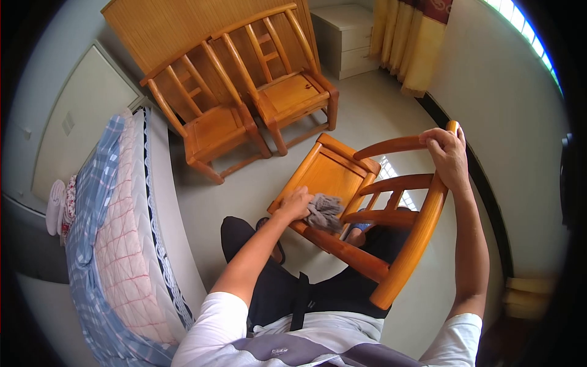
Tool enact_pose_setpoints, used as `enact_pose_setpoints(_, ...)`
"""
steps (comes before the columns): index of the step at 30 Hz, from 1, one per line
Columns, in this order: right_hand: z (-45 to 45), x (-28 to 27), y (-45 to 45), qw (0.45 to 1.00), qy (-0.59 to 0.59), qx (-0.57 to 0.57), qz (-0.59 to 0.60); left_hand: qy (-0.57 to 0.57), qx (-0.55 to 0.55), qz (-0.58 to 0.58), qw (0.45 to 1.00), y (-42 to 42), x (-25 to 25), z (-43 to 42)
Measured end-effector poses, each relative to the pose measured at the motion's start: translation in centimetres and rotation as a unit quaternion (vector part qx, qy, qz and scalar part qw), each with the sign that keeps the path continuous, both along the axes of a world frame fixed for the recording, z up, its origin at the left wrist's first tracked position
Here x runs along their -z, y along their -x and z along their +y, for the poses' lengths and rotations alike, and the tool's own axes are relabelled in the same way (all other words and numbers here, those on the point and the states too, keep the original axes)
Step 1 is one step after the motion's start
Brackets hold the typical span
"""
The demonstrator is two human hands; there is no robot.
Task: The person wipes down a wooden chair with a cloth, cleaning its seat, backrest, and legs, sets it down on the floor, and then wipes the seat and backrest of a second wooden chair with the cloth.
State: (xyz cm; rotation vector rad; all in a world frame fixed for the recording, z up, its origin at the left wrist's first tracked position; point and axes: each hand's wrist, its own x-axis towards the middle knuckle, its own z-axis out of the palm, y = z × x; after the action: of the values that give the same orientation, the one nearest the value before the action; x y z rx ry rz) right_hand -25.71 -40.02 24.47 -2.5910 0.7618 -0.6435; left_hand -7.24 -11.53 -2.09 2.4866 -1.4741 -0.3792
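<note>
A wooden chair (324,168) with a glossy orange-brown finish stands in front of me, its backrest turned to my right. My right hand (448,158) is closed around the far end of the chair's thick top rail (416,238). My left hand (295,204) is at the near-left edge of the seat, fingers closed on a crumpled grey cloth (324,213). The cloth lies against the seat's edge by the backrest's lower corner. Some of the left fingers are hidden behind the hand and cloth.
Two matching wooden chairs (214,128) stand side by side against a wood-slatted panel (171,30). To the left is a bed with a pink checked quilt (125,244) and blue plaid cover (92,214). A white cabinet (345,37) and yellow curtain (406,49) are at the back.
</note>
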Motion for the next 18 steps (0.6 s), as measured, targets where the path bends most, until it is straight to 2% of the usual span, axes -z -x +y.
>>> enact_pose_setpoints(5,0.0,0.1,-0.1,1.0,-0.014,-0.016,-0.006,0.015,-0.151,-0.05,0.987,-3.7,-1.0,3.3)
enact_pose_setpoints(10,-0.4,0.4,0.0,0.999,-0.028,-0.008,-0.022,0.094,-0.197,-0.114,0.969,-1.0,-0.1,2.4)
enact_pose_setpoints(12,-0.3,0.3,0.0,0.999,-0.024,-0.007,-0.02,0.099,-0.145,-0.025,0.984,-0.4,-0.5,2.6)
enact_pose_setpoints(13,-0.2,0.2,-0.1,1.0,-0.019,-0.008,-0.02,0.099,-0.146,-0.026,0.984,-0.2,-0.7,2.6)
enact_pose_setpoints(15,0.0,0.1,-0.2,1.0,-0.019,-0.004,-0.021,0.034,-0.133,0.125,0.983,0.7,-2.3,1.7)
enact_pose_setpoints(16,0.1,0.1,-0.2,1.0,-0.019,0.003,-0.02,0.034,-0.134,0.122,0.983,1.0,-2.4,1.2)
enact_pose_setpoints(18,-0.1,0.3,-0.1,0.999,-0.025,0.002,-0.023,0.003,-0.064,0.169,0.983,2.1,-2.0,0.1)
